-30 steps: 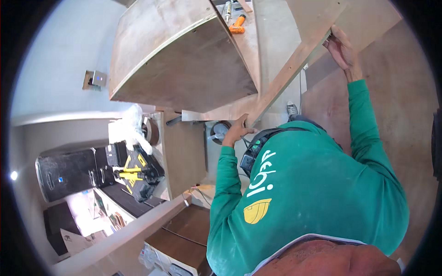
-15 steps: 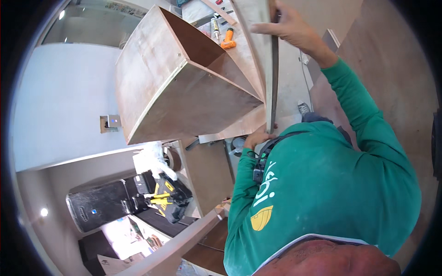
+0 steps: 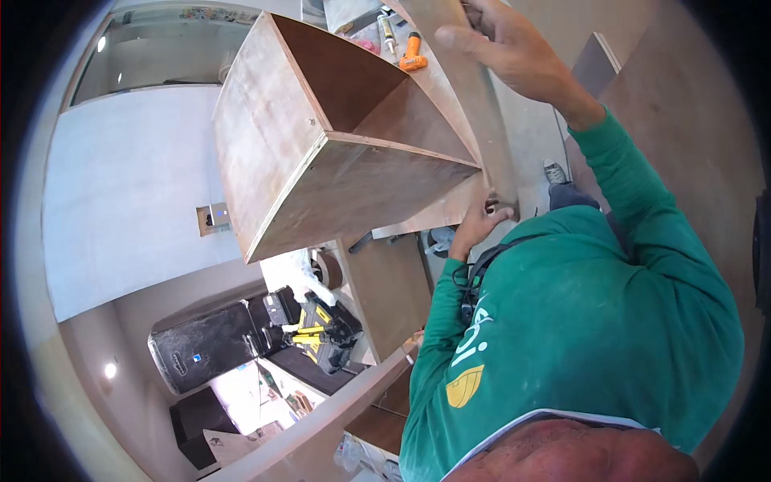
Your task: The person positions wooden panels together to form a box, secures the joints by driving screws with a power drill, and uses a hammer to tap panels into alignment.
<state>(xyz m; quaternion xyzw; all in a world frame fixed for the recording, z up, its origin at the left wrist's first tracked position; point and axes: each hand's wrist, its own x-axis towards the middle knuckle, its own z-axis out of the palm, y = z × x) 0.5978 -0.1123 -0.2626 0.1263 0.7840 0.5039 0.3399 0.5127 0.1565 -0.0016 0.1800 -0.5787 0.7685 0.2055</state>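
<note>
Two bare hands are at one long wooden board [image 3: 475,104], which slants from the upper centre of the frame down to just right of the middle. The right hand [image 3: 526,60], in the upper right, is spread wide at the board's upper end, thumb well apart from the fingers; whether it truly grips or merely steadies, I cannot tell. The left hand [image 3: 479,227], near the centre, is narrow, with thumb and fingers apparently closed on the lower end.

Left of the board stands a big open wooden box [image 3: 361,181], its near corner pointing toward the lower left. Past it, at the top centre, an orange drill [image 3: 413,55] and a sealant tube [image 3: 388,34] lie on the counter [image 3: 431,82]. A canvas shoe [image 3: 554,172] shows to the right of the board's lower end.

The likeliest trouble is a twist: with the right hand so spread, the upper end could roll or tip sideways, and the left hand alone might not check it. A swing leftward could scrape the box's edge or knock the drill, since both sit near the board. If the left hand's hold slipped, the lower end could drop near the shoe. Fingers might also be pinched should the board press against the box.
</note>
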